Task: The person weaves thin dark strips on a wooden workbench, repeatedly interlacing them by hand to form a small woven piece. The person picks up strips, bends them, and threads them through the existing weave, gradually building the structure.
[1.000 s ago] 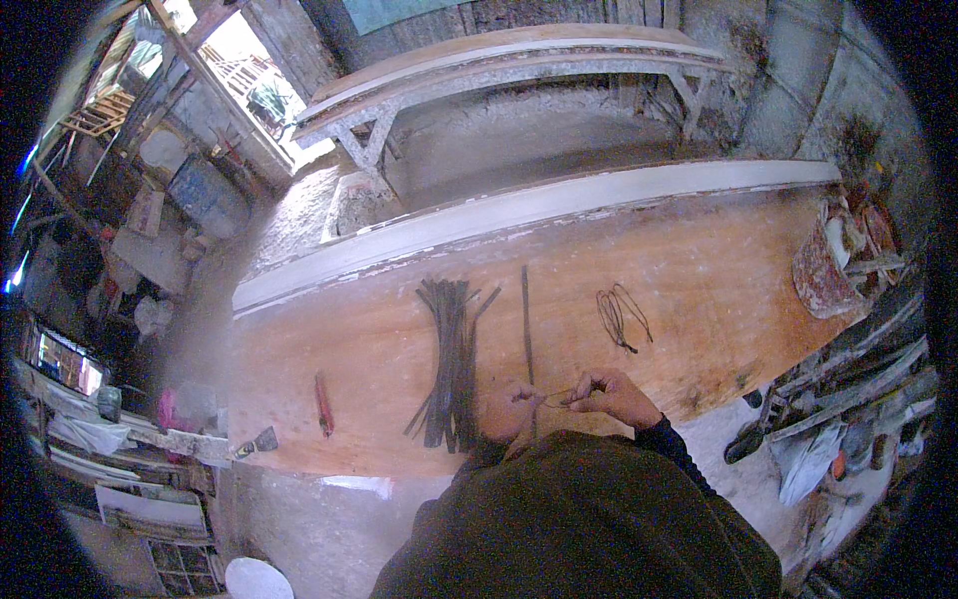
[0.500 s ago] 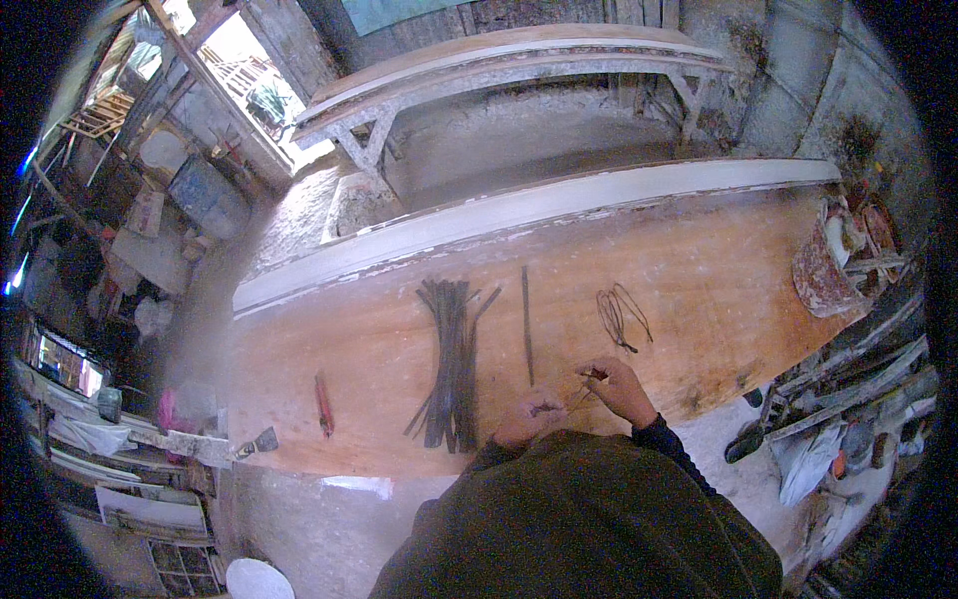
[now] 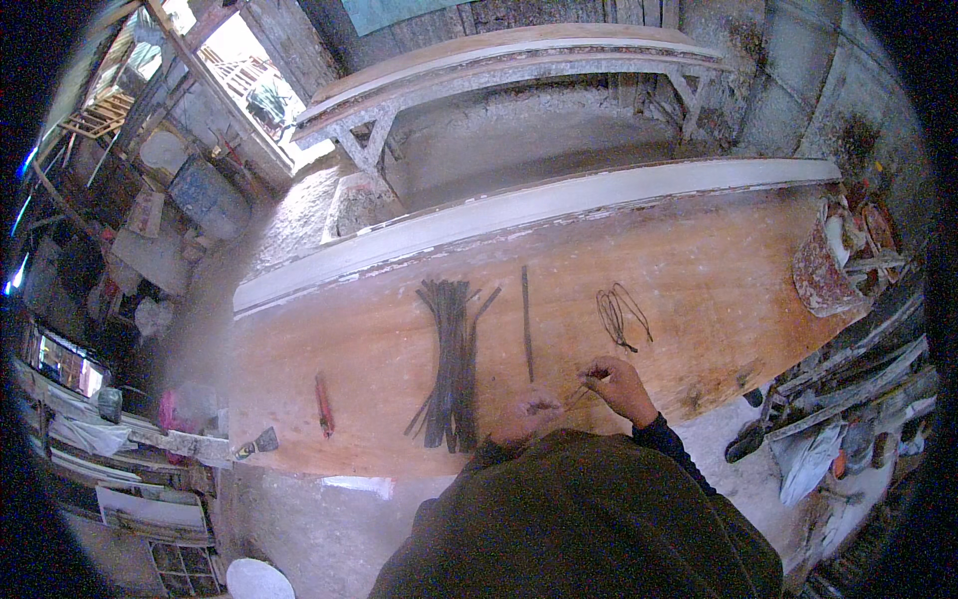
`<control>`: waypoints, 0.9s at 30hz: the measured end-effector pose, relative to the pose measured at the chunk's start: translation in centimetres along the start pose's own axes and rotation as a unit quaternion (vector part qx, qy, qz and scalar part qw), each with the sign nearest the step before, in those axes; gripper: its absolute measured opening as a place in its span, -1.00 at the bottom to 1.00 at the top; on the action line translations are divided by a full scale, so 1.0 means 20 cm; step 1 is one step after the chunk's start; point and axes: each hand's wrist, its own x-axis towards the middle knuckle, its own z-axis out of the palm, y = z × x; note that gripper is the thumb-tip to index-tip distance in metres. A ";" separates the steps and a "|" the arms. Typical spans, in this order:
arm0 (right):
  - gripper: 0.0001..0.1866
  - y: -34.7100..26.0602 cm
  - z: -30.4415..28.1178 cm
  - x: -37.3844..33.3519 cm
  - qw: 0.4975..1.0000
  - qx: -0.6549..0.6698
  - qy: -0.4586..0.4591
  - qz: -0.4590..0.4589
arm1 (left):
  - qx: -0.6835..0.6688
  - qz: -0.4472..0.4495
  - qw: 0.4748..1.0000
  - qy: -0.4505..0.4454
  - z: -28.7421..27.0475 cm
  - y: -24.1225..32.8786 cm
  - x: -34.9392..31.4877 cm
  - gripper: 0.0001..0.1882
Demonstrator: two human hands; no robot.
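Close to my body at the table's near edge, my left hand (image 3: pixel 523 417) is closed; what its fingers hold is too small to make out. My right hand (image 3: pixel 625 391) pinches a thin strand (image 3: pixel 576 398) that slants down toward the left hand. Left of the hands lies a bundle of dark, flat strips (image 3: pixel 452 364), its ends fanned out. One single dark strip (image 3: pixel 527 324) rests straight up from the left hand. Beyond the right hand is a loose loop of thin dark cord (image 3: pixel 621 317).
A red-handled tool (image 3: pixel 324 406) and a putty knife (image 3: pixel 257 443) lie on the wooden table (image 3: pixel 329 344). A stained bucket (image 3: pixel 826 265) stands at its right end. A white-edged board (image 3: pixel 539 220) runs along the far side, with another long bench (image 3: pixel 519 50) behind.
My right hand's fingers have shifted slightly around the thin strand. My left hand stays almost in place, and the strips and cord on the table have not moved.
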 end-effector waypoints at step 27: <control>-0.86 0.07 0.02 0.00 1.000 -0.013 -0.011 0.019 | -0.070 -0.067 0.995 -0.010 0.00 0.00 -0.01 -0.85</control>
